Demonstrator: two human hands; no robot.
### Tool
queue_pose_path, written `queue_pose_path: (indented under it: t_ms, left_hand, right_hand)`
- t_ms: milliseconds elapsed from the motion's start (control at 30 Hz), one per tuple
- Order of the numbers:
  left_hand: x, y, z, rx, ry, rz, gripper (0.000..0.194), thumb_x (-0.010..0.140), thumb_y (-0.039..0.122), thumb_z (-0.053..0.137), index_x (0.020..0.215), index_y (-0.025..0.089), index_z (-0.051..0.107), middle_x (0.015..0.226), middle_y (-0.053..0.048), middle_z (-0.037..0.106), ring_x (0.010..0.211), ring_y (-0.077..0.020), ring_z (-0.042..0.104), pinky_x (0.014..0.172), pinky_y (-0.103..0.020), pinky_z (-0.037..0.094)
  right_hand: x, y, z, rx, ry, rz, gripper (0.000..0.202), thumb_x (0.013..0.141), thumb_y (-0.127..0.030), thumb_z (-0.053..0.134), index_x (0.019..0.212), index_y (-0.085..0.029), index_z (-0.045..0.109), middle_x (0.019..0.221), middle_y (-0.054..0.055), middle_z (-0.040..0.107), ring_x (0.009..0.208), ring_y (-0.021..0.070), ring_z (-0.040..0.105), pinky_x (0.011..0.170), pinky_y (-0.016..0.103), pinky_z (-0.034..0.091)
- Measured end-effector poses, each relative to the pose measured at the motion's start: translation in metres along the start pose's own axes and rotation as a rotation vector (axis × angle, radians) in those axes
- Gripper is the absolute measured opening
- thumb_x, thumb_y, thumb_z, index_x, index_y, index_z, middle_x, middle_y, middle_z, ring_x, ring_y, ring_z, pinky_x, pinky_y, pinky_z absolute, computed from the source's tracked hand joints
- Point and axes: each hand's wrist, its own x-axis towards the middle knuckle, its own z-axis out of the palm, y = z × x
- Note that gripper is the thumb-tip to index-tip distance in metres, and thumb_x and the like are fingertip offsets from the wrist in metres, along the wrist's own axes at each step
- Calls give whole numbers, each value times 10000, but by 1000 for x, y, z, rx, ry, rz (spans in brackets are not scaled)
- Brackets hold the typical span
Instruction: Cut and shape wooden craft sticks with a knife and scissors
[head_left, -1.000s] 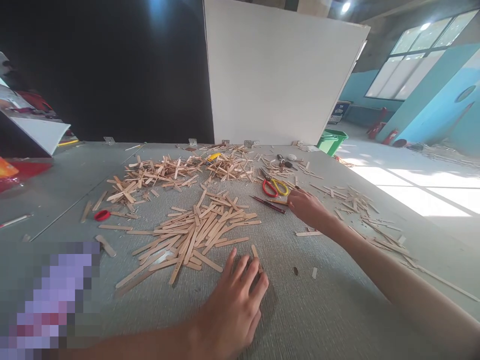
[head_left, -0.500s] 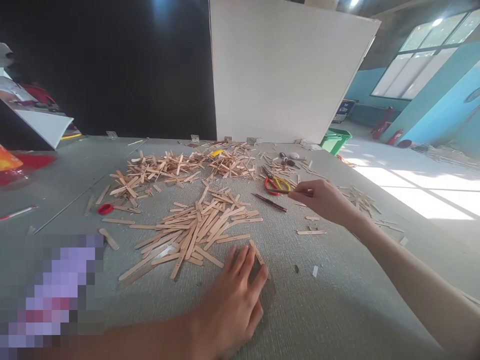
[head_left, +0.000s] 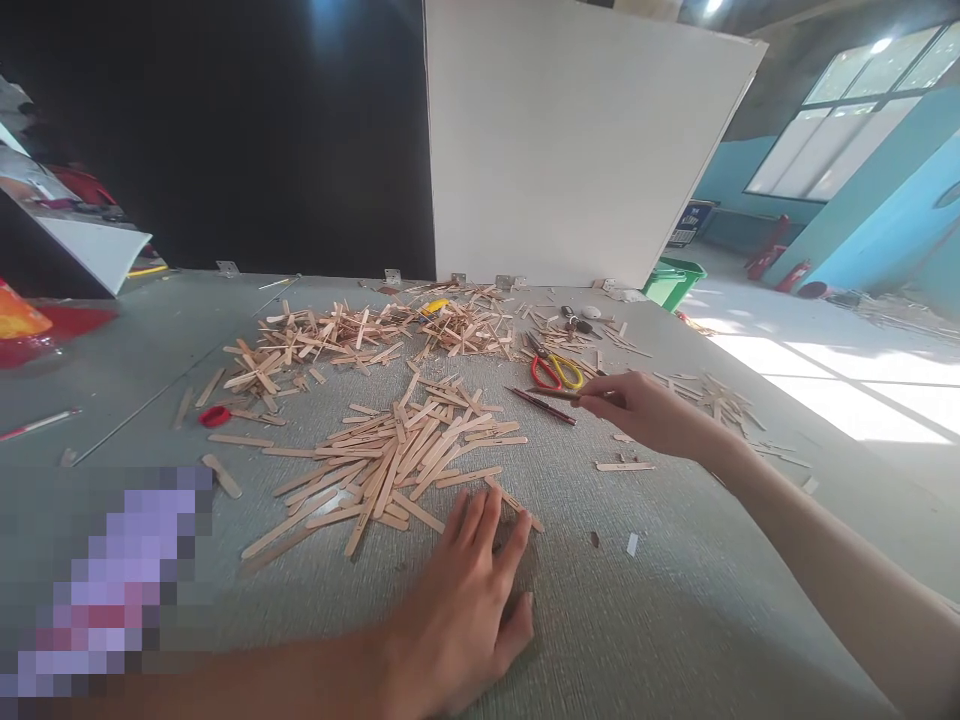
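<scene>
My left hand (head_left: 476,590) lies palm down on the grey table (head_left: 637,620), fingers apart, its fingertips by a single wooden stick (head_left: 514,502). A loose pile of wooden sticks (head_left: 397,455) spreads just beyond it, to the left. My right hand (head_left: 634,405) pinches a thin, dark, pointed tool (head_left: 556,393), held low over the table. Under and left of that tool lies a dark red pen-like tool (head_left: 541,406). Scissors with one red and one yellow handle (head_left: 556,372) rest right behind it.
More stick heaps (head_left: 322,340) line the back of the table, with a yellow item (head_left: 435,307) among them. A red ring (head_left: 215,416) and a pencil-like item (head_left: 37,424) lie left. Keys (head_left: 576,322) sit back right. A black and white panel (head_left: 570,150) stands behind.
The stick near my left hand has turned to lie more sideways, and my left thumb has spread outward. The tool in my right hand has shifted slightly left and down.
</scene>
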Motion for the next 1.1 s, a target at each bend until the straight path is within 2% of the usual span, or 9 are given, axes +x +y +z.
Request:
queue_pose_path:
  t_ms: [100,267,433,600,733,900,1000,1100]
  left_hand:
    - [-1,2,-4,-28,-41,-36,699,1005,416,481,1618,108,349,1637,-318,288,1519,-531,221,1168,-726,300]
    - [4,4,-6,-54,-90,-91,746,969,404,520,1625,103,329,1660,-318,227,1537,-524,146,1187,-727,245]
    - [4,2,-2,-65,-66,-99,755,961,412,540,1634,152,315,1702,-262,145,1555,-497,61,1220,-703,180]
    - [-1,-1,3,-68,-7,-66,734,985,440,524,1626,147,319,1713,-245,111,1558,-496,70,1227,-688,194]
    - [-3,-3,9,-44,51,-32,731,983,420,532,1626,153,308,1717,-236,101,1557,-499,91,1222,-688,210]
    - [-2,-3,9,-48,69,-27,724,968,407,553,1617,174,330,1722,-222,95,1547,-518,127,1208,-699,232]
    - [-3,-1,7,-46,78,-24,688,975,398,555,1609,216,359,1726,-200,105,1546,-524,123,1199,-712,240]
    - [-3,-1,5,-54,76,-26,676,985,398,547,1612,228,357,1727,-190,111,1543,-528,132,1197,-715,245]
  right_hand:
    - [-6,2,4,46,-38,33,295,976,-489,565,1048,-238,705,696,-4,643,573,145,516,540,291,360]
    - [-23,3,-1,57,25,43,304,911,-519,670,815,-232,697,771,27,720,636,161,617,591,298,443]
    - [-34,-12,5,75,-12,43,261,883,-461,723,766,-229,715,701,9,710,575,136,587,549,277,427]
    - [-31,-23,27,157,25,5,262,867,-420,736,743,-210,641,633,-16,648,533,107,503,517,255,393]
    - [-27,-27,32,267,3,34,197,843,-355,724,783,-213,602,624,-38,575,526,100,473,497,241,376]
    - [-27,-30,34,170,19,-79,92,840,-261,678,858,-217,599,635,-53,531,549,97,455,543,242,397]
    - [-26,-30,41,204,35,-122,155,847,-281,696,945,-218,593,667,-55,544,561,96,462,558,242,405]
    - [-26,-32,44,255,-20,-140,116,871,-303,690,911,-214,628,671,-47,553,560,94,473,552,239,403]
